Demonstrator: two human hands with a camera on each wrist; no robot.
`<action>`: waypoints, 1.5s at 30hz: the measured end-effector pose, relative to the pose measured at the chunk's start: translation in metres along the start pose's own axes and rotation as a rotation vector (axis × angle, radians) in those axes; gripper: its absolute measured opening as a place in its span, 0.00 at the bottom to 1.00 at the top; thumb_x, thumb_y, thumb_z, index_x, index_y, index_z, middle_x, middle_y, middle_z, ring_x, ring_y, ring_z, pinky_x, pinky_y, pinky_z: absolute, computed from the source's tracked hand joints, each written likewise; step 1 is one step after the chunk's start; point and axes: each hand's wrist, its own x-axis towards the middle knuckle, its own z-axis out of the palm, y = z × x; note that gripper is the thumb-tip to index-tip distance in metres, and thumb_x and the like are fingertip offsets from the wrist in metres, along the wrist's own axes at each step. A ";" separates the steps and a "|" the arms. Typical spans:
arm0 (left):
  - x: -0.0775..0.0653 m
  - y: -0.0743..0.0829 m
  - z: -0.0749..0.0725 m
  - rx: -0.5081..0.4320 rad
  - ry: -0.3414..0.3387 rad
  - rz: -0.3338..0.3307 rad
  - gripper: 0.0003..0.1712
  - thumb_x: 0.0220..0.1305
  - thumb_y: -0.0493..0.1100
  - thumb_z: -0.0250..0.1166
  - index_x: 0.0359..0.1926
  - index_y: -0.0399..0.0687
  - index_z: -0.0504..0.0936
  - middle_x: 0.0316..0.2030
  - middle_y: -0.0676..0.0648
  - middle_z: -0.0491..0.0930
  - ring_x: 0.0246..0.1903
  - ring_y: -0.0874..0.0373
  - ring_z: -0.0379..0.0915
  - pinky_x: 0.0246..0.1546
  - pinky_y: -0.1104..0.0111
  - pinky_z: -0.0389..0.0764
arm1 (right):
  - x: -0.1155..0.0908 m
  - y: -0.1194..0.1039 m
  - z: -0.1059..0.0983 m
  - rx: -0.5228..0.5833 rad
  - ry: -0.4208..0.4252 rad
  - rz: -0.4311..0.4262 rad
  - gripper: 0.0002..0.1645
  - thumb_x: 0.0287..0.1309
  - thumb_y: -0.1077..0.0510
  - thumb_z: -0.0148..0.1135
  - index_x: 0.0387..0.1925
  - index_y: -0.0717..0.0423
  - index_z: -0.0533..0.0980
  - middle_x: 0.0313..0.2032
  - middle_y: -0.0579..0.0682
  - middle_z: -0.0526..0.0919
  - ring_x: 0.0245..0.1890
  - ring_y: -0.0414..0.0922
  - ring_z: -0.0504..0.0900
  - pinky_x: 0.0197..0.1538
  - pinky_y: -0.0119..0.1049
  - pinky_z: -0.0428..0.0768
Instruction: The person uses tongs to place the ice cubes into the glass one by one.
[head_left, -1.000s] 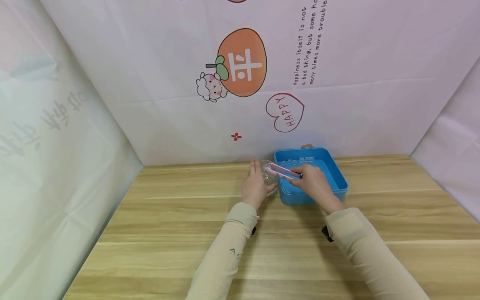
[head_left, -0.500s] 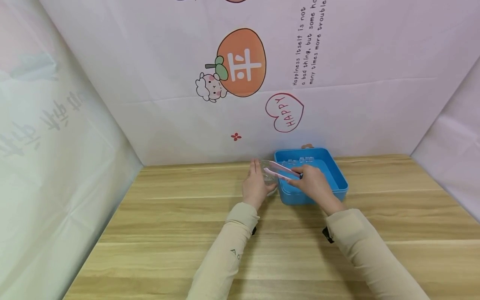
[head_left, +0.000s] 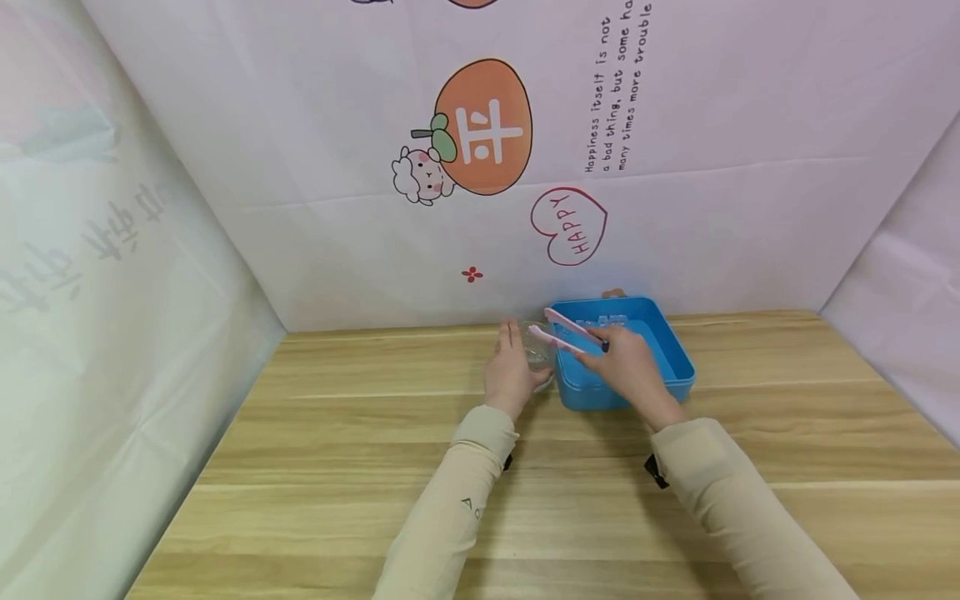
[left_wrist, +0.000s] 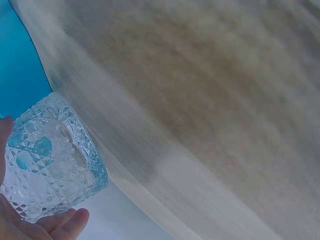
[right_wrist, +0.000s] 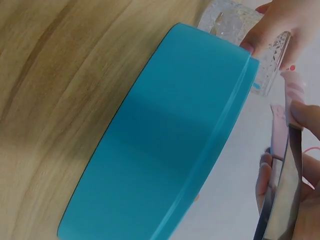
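Observation:
A patterned clear glass (head_left: 536,354) stands at the left side of a blue plastic box (head_left: 626,396). My left hand (head_left: 510,373) holds the glass, fingers on its far left side and thumb on the near side; the left wrist view shows the cut-glass wall (left_wrist: 50,160) between them. Above the box's left rim, my right hand (head_left: 628,362) grips metal tongs (head_left: 576,326) with pink tips. The tips are spread apart, with nothing seen between them, one over the glass and one near the rim. Clear pieces, like ice cubes (head_left: 611,320), lie in the box's far part.
The wooden table (head_left: 360,450) stretches to both sides and in front. A white printed cloth (head_left: 345,208) rises close behind the glass and box. Another cloth wall (head_left: 112,333) stands at the left.
The tongs' tips have spread apart and drawn back to the right, from over the glass toward the box rim. The left hand and the glass stay in place.

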 end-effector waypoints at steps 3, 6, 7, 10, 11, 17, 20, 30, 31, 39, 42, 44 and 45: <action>0.000 0.000 0.000 -0.011 -0.004 -0.006 0.60 0.52 0.63 0.69 0.74 0.42 0.48 0.74 0.43 0.52 0.57 0.54 0.75 0.34 0.68 0.82 | 0.003 0.002 -0.001 -0.006 0.046 0.023 0.30 0.57 0.54 0.66 0.57 0.69 0.73 0.50 0.70 0.79 0.42 0.60 0.82 0.42 0.51 0.83; 0.000 0.000 -0.001 -0.021 -0.010 -0.013 0.60 0.52 0.63 0.69 0.74 0.42 0.48 0.74 0.43 0.52 0.59 0.54 0.74 0.37 0.67 0.83 | 0.007 0.004 -0.002 -0.021 0.065 0.061 0.30 0.59 0.53 0.64 0.58 0.69 0.73 0.52 0.71 0.78 0.48 0.63 0.80 0.49 0.57 0.80; 0.000 0.000 -0.002 -0.022 -0.012 -0.014 0.60 0.52 0.63 0.69 0.74 0.42 0.48 0.74 0.43 0.52 0.59 0.54 0.74 0.37 0.67 0.83 | 0.008 0.005 -0.003 -0.027 0.065 0.077 0.30 0.59 0.53 0.64 0.58 0.69 0.73 0.53 0.71 0.77 0.49 0.64 0.79 0.50 0.57 0.79; 0.000 0.000 -0.002 -0.033 -0.019 -0.020 0.60 0.52 0.63 0.69 0.74 0.42 0.48 0.74 0.43 0.52 0.57 0.53 0.75 0.38 0.67 0.83 | 0.012 0.007 -0.003 -0.051 0.051 0.116 0.30 0.60 0.53 0.63 0.58 0.69 0.72 0.54 0.71 0.77 0.51 0.65 0.78 0.51 0.58 0.78; -0.001 0.000 -0.003 -0.035 -0.019 -0.021 0.60 0.52 0.63 0.70 0.74 0.42 0.49 0.74 0.43 0.53 0.57 0.53 0.75 0.38 0.67 0.83 | 0.013 0.008 -0.003 -0.059 0.046 0.127 0.30 0.60 0.53 0.63 0.58 0.69 0.72 0.54 0.70 0.77 0.51 0.65 0.78 0.51 0.57 0.79; 0.000 0.000 -0.002 -0.032 -0.008 -0.021 0.59 0.51 0.63 0.70 0.74 0.42 0.49 0.74 0.42 0.54 0.56 0.52 0.76 0.42 0.65 0.83 | 0.020 0.014 0.000 -0.098 -0.023 0.186 0.29 0.60 0.55 0.63 0.58 0.69 0.73 0.54 0.69 0.77 0.51 0.64 0.78 0.51 0.56 0.79; 0.000 -0.001 -0.001 -0.027 -0.003 -0.019 0.60 0.51 0.62 0.70 0.74 0.42 0.49 0.73 0.42 0.54 0.54 0.52 0.77 0.41 0.64 0.83 | 0.021 0.017 0.004 -0.131 -0.082 0.205 0.27 0.60 0.56 0.63 0.57 0.69 0.73 0.55 0.69 0.77 0.53 0.64 0.77 0.53 0.57 0.78; 0.001 0.000 0.000 -0.026 -0.011 -0.023 0.60 0.51 0.62 0.70 0.74 0.42 0.48 0.74 0.42 0.53 0.50 0.53 0.79 0.38 0.65 0.83 | 0.027 0.018 0.019 -0.169 -0.140 0.232 0.27 0.58 0.56 0.64 0.55 0.70 0.74 0.54 0.69 0.78 0.53 0.63 0.78 0.53 0.57 0.78; 0.001 0.000 0.000 -0.026 -0.014 -0.024 0.60 0.51 0.63 0.70 0.74 0.42 0.48 0.74 0.43 0.52 0.51 0.53 0.79 0.39 0.65 0.83 | 0.029 0.018 0.021 -0.176 -0.137 0.241 0.27 0.59 0.56 0.64 0.55 0.69 0.74 0.54 0.69 0.78 0.53 0.63 0.78 0.54 0.57 0.78; 0.000 0.001 0.000 -0.028 -0.020 -0.028 0.61 0.51 0.63 0.70 0.75 0.43 0.47 0.74 0.43 0.52 0.48 0.54 0.80 0.41 0.66 0.83 | 0.034 0.013 0.030 -0.170 -0.122 0.292 0.27 0.60 0.57 0.63 0.57 0.69 0.73 0.55 0.69 0.77 0.52 0.63 0.77 0.55 0.58 0.77; 0.000 0.001 0.000 -0.034 -0.020 -0.032 0.60 0.51 0.62 0.70 0.75 0.43 0.48 0.74 0.43 0.52 0.50 0.53 0.79 0.44 0.64 0.83 | 0.035 0.013 0.032 -0.162 -0.116 0.298 0.26 0.60 0.58 0.63 0.56 0.69 0.73 0.54 0.68 0.77 0.52 0.63 0.77 0.55 0.58 0.77; 0.000 0.001 -0.001 -0.038 -0.019 -0.035 0.60 0.51 0.62 0.70 0.75 0.44 0.48 0.74 0.44 0.52 0.51 0.53 0.79 0.45 0.63 0.82 | 0.035 0.013 0.033 -0.155 -0.112 0.298 0.25 0.61 0.58 0.62 0.56 0.69 0.73 0.54 0.68 0.78 0.52 0.63 0.77 0.55 0.58 0.77; 0.000 0.001 -0.001 -0.039 -0.018 -0.036 0.60 0.51 0.62 0.70 0.75 0.44 0.48 0.74 0.44 0.52 0.52 0.53 0.79 0.45 0.63 0.82 | 0.035 0.013 0.033 -0.155 -0.110 0.296 0.25 0.61 0.58 0.62 0.56 0.69 0.74 0.54 0.68 0.78 0.51 0.63 0.78 0.54 0.58 0.77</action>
